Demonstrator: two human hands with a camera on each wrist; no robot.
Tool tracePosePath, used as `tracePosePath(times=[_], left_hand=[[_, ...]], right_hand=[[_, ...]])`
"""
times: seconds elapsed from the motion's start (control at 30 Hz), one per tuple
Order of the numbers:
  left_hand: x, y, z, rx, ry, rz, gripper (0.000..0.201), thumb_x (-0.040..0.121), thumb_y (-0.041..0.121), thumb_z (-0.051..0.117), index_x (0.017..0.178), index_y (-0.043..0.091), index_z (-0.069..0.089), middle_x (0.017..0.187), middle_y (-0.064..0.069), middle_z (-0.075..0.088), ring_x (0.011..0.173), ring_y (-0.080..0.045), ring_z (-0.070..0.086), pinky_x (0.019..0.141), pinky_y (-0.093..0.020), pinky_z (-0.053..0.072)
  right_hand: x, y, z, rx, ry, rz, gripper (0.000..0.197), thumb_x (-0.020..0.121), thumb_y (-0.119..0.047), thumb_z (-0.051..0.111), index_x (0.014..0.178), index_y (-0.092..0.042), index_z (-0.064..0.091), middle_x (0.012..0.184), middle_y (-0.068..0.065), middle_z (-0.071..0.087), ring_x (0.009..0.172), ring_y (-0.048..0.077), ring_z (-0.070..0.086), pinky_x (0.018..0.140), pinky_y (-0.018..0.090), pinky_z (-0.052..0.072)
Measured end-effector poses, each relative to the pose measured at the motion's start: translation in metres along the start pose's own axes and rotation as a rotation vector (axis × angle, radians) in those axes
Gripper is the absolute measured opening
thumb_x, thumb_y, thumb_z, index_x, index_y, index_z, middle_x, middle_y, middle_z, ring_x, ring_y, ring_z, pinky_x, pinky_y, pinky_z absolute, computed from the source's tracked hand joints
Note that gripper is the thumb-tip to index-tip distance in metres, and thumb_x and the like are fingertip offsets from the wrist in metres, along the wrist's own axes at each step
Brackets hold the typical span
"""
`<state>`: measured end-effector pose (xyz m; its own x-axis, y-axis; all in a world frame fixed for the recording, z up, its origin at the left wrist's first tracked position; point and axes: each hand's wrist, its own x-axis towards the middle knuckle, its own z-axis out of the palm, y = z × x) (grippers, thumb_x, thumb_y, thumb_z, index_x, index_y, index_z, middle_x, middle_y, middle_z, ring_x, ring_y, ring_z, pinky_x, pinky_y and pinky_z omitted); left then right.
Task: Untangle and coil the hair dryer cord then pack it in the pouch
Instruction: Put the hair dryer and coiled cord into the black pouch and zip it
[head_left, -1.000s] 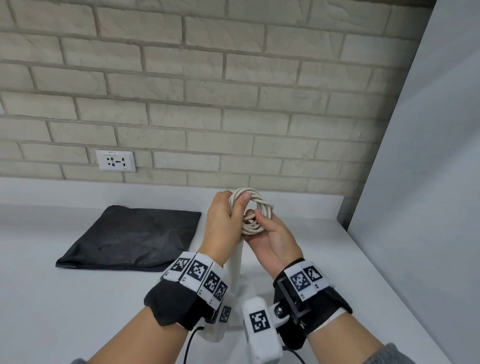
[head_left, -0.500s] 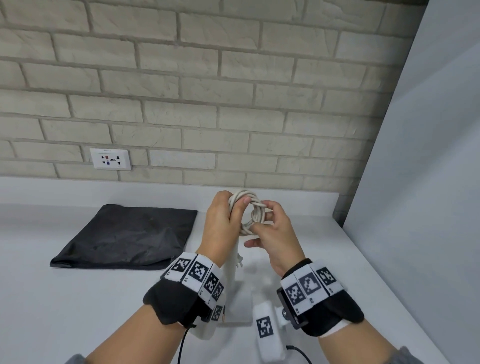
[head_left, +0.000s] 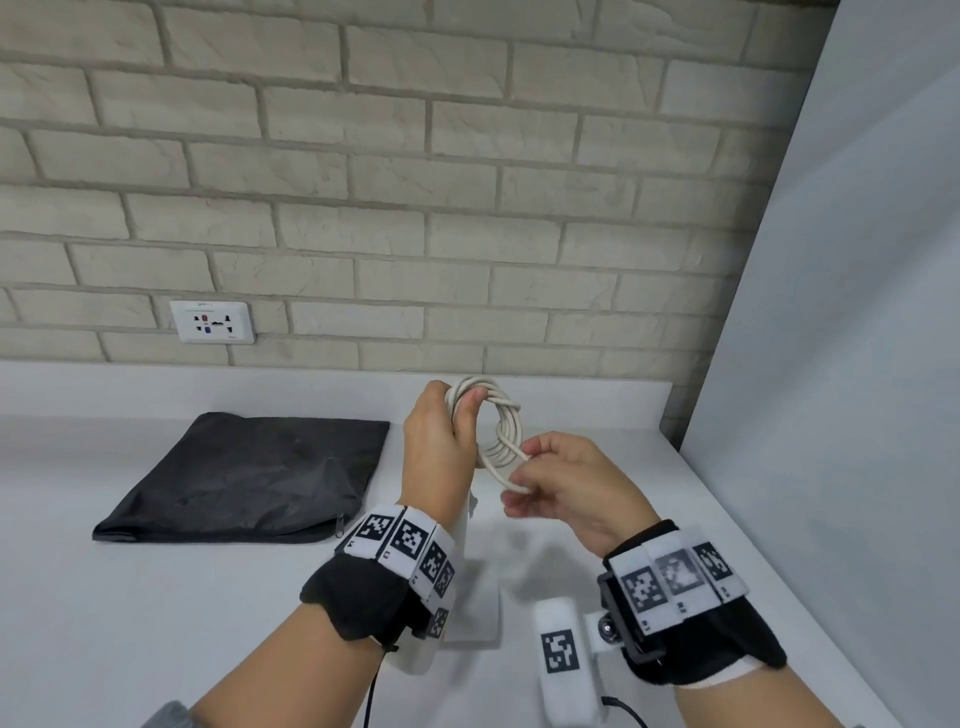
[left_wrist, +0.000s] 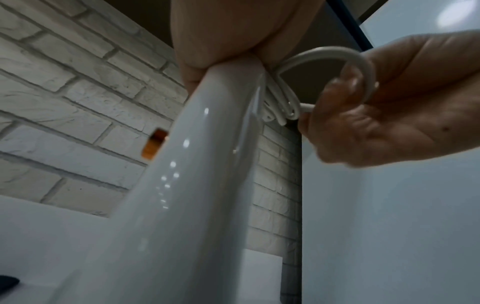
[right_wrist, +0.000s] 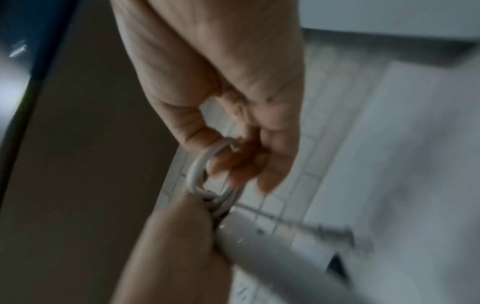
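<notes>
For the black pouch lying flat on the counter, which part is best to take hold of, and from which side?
Probably the near edge of the pouch, at its right corner where the zipper pull sits. Come from the front: the pouch lies flat and limp, so only an edge gives something to pinch, and that edge looks like the opening the coiled cord must enter.

The white cord (head_left: 498, 431) is wound in a small round coil, held up above the counter at the top of the glossy white hair dryer (left_wrist: 182, 185). The black pouch (head_left: 249, 478) lies flat on the counter, well apart to the left, zipper at its near edge
</notes>
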<state>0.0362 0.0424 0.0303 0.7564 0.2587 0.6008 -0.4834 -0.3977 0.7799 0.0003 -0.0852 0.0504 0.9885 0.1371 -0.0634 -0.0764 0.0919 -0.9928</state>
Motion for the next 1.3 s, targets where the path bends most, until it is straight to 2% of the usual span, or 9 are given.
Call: tracePosePath(times=[0.17, 0.33, 0.47, 0.6, 0.7, 0.9, 1.03, 1.17, 1.3], left_hand=[[0.013, 0.004, -0.004, -0.163, -0.069, -0.264, 0.031, 0.092, 0.033, 0.050, 0.069, 0.013, 0.045, 0.061, -0.003, 0.050, 0.054, -0.018, 0.048, 0.049, -0.027, 0.042], [0.025, 0.009, -0.014, -0.385, -0.281, -0.528, 0.036, 0.094, 0.032, 0.047, 0.063, 0.014, 0.041, 0.056, -0.003, 0.042, 0.045, -0.016, 0.040, 0.041, -0.021, 0.030], [0.027, 0.007, -0.014, -0.434, -0.235, -0.592, 0.033, 0.095, 0.031, 0.045, 0.068, 0.011, 0.043, 0.059, -0.004, 0.042, 0.045, -0.014, 0.042, 0.046, -0.024, 0.034], [0.030, 0.008, -0.016, -0.593, -0.191, -0.685, 0.025, 0.097, 0.023, 0.041, 0.096, 0.000, 0.051, 0.070, -0.009, 0.053, 0.054, -0.015, 0.054, 0.054, -0.026, 0.044], [0.030, 0.006, -0.016, -0.626, -0.142, -0.739, 0.026, 0.097, 0.021, 0.042, 0.075, 0.008, 0.047, 0.065, -0.004, 0.044, 0.053, -0.015, 0.042, 0.049, -0.022, 0.039], [0.029, 0.012, -0.016, -0.972, -0.160, -0.875, 0.025, 0.097, 0.009, 0.037, 0.075, 0.005, 0.049, 0.066, -0.003, 0.046, 0.049, -0.009, 0.055, 0.048, -0.019, 0.051], [0.025, 0.017, -0.014, -1.095, -0.126, -0.918, 0.027, 0.097, 0.008, 0.036, 0.074, 0.005, 0.050, 0.063, -0.003, 0.045, 0.039, -0.007, 0.054, 0.048, -0.017, 0.049], [0.028, 0.018, -0.023, -1.186, -0.129, -0.979, 0.025, 0.094, 0.005, 0.040, 0.071, 0.004, 0.051, 0.049, -0.003, 0.048, 0.040, -0.010, 0.051, 0.047, -0.015, 0.049], [0.037, 0.019, -0.035, -1.179, -0.206, -1.052, 0.025, 0.089, 0.009, 0.051, 0.064, 0.004, 0.052, 0.049, -0.004, 0.047, 0.035, -0.010, 0.049, 0.043, -0.016, 0.049]], right_hand=[[-0.004, -0.001, -0.010, 0.607, -0.076, 0.017, 0.032, 0.085, 0.012, 0.032, 0.107, -0.007, 0.046, 0.062, 0.009, 0.053, 0.041, 0.011, 0.048, 0.054, 0.030, 0.057], [-0.007, -0.003, -0.021, 0.620, -0.156, 0.128, 0.038, 0.082, 0.006, 0.042, 0.119, -0.001, 0.051, 0.063, 0.007, 0.054, 0.027, 0.003, 0.032, 0.030, 0.012, 0.032], [-0.010, 0.007, -0.016, 0.467, -0.232, 0.107, 0.023, 0.080, -0.009, 0.050, 0.098, 0.002, 0.058, 0.051, -0.001, 0.050, 0.030, 0.002, 0.031, 0.033, 0.012, 0.032], [-0.016, 0.003, -0.012, 0.546, -0.202, -0.073, 0.030, 0.080, -0.018, 0.047, 0.105, -0.005, 0.059, 0.052, -0.001, 0.051, 0.038, 0.006, 0.041, 0.049, 0.023, 0.052], [-0.019, -0.007, -0.012, 0.522, -0.292, -0.072, 0.035, 0.083, -0.018, 0.045, 0.114, -0.012, 0.059, 0.056, -0.001, 0.053, 0.032, 0.002, 0.033, 0.029, 0.012, 0.031], [-0.021, 0.036, 0.013, -0.119, -0.338, 0.080, 0.022, 0.098, -0.018, 0.036, 0.095, -0.014, 0.057, 0.049, -0.002, 0.051, 0.031, 0.005, 0.027, 0.032, 0.012, 0.019], [-0.015, 0.043, 0.027, -0.178, -0.319, 0.095, 0.024, 0.099, -0.020, 0.036, 0.084, -0.011, 0.053, 0.088, 0.008, 0.064, 0.038, 0.004, 0.046, 0.032, 0.016, 0.034], [-0.014, 0.046, 0.033, -0.141, -0.340, 0.177, 0.029, 0.098, -0.025, 0.036, 0.074, -0.015, 0.049, 0.134, 0.008, 0.051, 0.050, 0.004, 0.044, 0.037, 0.015, 0.042], [-0.012, 0.049, 0.032, -0.084, -0.390, 0.206, 0.034, 0.095, -0.035, 0.040, 0.102, -0.005, 0.053, 0.081, 0.003, 0.057, 0.064, 0.012, 0.058, 0.048, 0.023, 0.051]])
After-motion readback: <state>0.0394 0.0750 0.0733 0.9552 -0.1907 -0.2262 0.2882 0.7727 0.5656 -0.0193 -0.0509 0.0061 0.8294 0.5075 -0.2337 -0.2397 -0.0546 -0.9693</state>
